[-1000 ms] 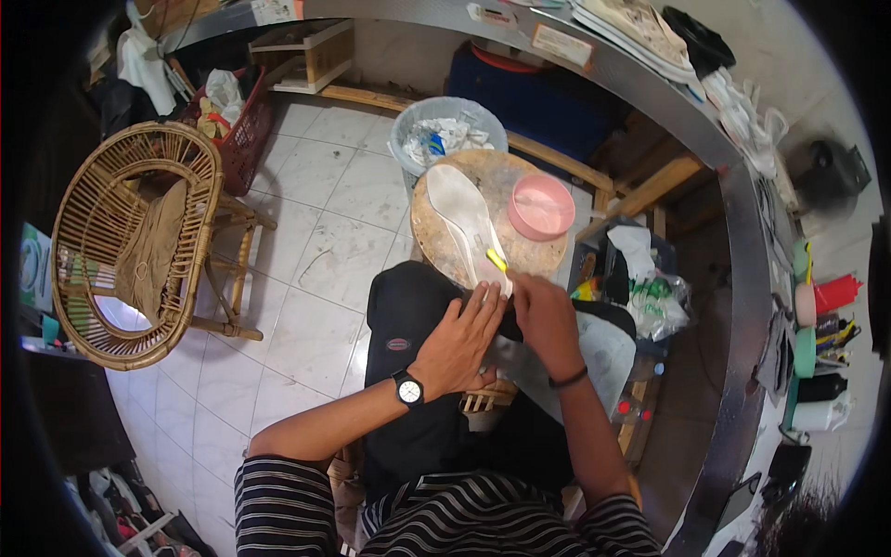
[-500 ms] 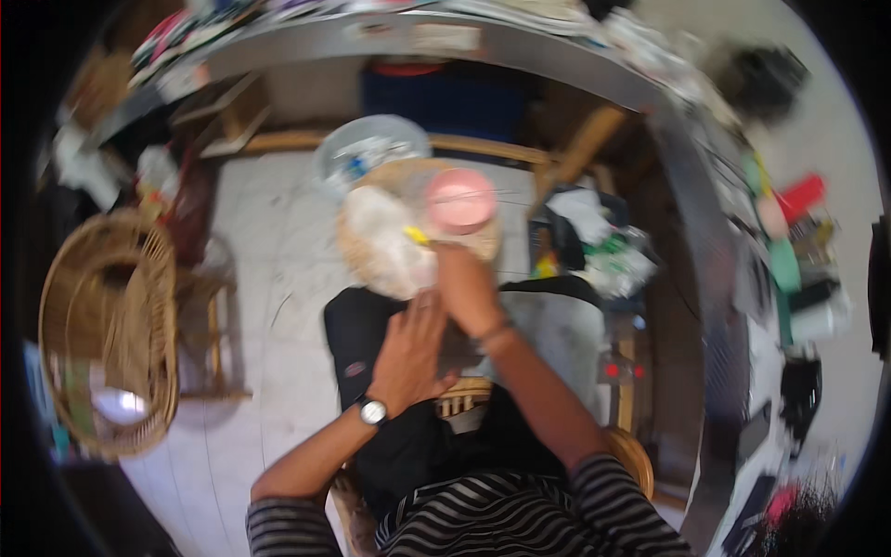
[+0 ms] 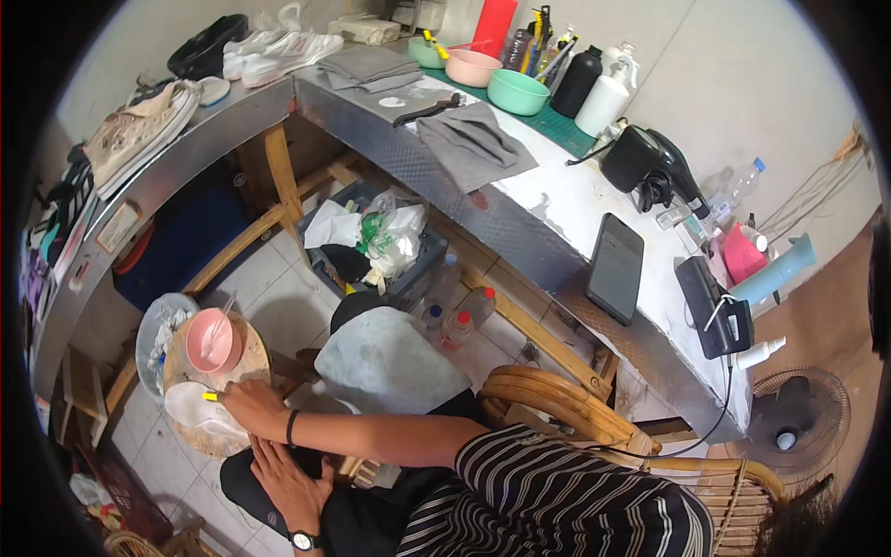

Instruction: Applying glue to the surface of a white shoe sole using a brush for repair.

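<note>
A round, tan-topped stool point(image 3: 259, 364) stands at the lower left. On it lies a flat white piece shaped like a shoe sole point(image 3: 193, 408). My right hand point(image 3: 251, 408) is closed round a small yellow-ended tool point(image 3: 212, 396) over the white piece; the rest of that tool is hidden in my fingers. My left hand point(image 3: 286, 478), with a watch on its wrist, has its fingers stretched toward the near end of the piece. Its fingertips lie close to my right wrist. A pink bowl point(image 3: 212, 340) with a thin stick in it sits behind the piece.
A metal-edged workbench point(image 3: 520, 218) curves round, bearing shoes point(image 3: 278, 56), bowls point(image 3: 518, 93), grey cloths point(image 3: 473, 144), bottles and a phone point(image 3: 615, 269). Beneath it stand a crate of plastic bags point(image 3: 376, 241) and several bottles point(image 3: 457, 327). A fan point(image 3: 789, 427) stands at right.
My view has swung to the right, bringing the bench into sight and shifting the stool and hands leftward in it. Both hands stay by the white piece, the right still holding the yellow-ended tool.
</note>
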The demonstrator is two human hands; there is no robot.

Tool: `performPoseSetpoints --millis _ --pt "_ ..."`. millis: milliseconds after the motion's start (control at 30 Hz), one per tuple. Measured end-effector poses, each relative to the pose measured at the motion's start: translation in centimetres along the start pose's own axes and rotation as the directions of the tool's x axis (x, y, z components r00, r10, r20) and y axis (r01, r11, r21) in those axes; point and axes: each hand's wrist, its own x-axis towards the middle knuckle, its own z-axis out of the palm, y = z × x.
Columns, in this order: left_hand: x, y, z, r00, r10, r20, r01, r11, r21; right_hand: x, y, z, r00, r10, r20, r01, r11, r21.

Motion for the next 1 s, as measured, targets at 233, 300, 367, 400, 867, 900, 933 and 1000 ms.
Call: performPoseSetpoints --millis 233,300,367,400,867,900,933,1000 --pt "0.0 0.0 0.5 1.0 0.016 -0.026 -0.016 1.0 -0.014 -3.6 2.7 1.6 0.983 0.058 0.173 -0.071 0.995 0.066" --pt "-0.1 -0.1 0.9 1.0 -0.009 0.002 0.009 0.999 0.036 -3.0 1.9 1.3 0.986 0.077 0.149 -0.086 0.995 0.053" --pt "-0.4 -0.3 1.2 1.0 0.009 -0.015 -0.008 0.999 0.05 -2.1 1.0 1.2 1.0 -0.014 -0.01 0.015 0.996 0.083" --pt "-0.5 -0.4 1.4 0.998 -0.038 0.057 0.034 0.996 0.078 -1.7 0.7 1.3 0.999 0.03 -0.011 -0.03 0.999 0.036" --pt "-0.2 0.0 -0.3 1.0 -0.008 0.02 0.008 1.0 0.028 -1.5 0.6 1.3 0.996 -0.033 0.078 0.031 0.999 0.029" --pt "0.0 0.3 -0.6 0.997 -0.044 0.065 0.043 0.999 0.013 -1.7 0.9 0.6 0.976 -0.024 0.216 0.024 1.0 0.003" --pt "0.0 0.6 -0.9 0.998 -0.054 0.045 0.053 0.998 0.018 -2.2 1.5 -0.5 0.954 -0.023 0.298 0.026 1.0 -0.005" --pt "0.1 1.0 -1.6 0.998 -0.058 0.03 0.059 0.997 -0.054 -3.4 2.9 -3.8 0.941 0.046 0.335 -0.061 0.997 0.036"
